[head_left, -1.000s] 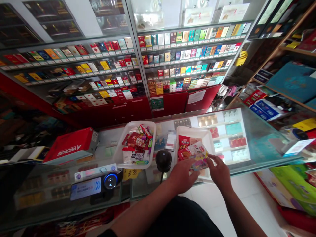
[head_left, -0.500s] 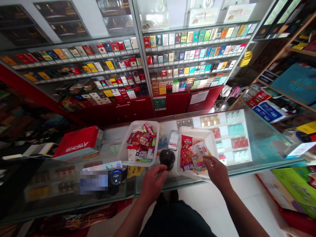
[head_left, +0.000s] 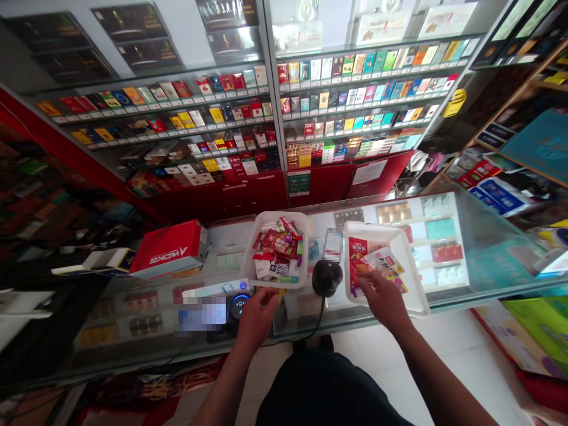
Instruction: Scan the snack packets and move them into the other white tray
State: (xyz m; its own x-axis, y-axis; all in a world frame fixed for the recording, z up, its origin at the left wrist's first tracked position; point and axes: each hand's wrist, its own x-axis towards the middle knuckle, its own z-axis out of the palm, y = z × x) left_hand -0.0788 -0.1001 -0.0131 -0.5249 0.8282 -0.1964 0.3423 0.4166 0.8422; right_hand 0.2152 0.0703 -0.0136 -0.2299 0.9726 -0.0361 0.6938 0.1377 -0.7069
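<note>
My left hand (head_left: 260,313) hovers at the front edge of the left white tray (head_left: 249,260), fingers partly stretched and holding nothing that I can see. That tray holds a heap of small snack packets (head_left: 277,245), red, white, purple and green. Over the right white tray (head_left: 415,278) is my right hand (head_left: 386,302), its fingertips pinched at a red snack packet (head_left: 358,269). A white-and-red packet (head_left: 382,260) lies just beyond the fingers, and the hand hides part of the packets below. Between the trays stands a black round-headed device (head_left: 327,277) with a cable.
Both trays rest on a glass counter (head_left: 483,266). To the left are a red box (head_left: 171,248), a blurred-out screen (head_left: 202,316) and a lit round device (head_left: 239,305). Behind stand glass shelves of small packs (head_left: 231,115). A pixelated card (head_left: 333,244) lies between the trays.
The view has shifted left, so the counter things appear farther right. My left hand has moved left from the black device to the left tray. My right hand reaches farther left among the packets.
</note>
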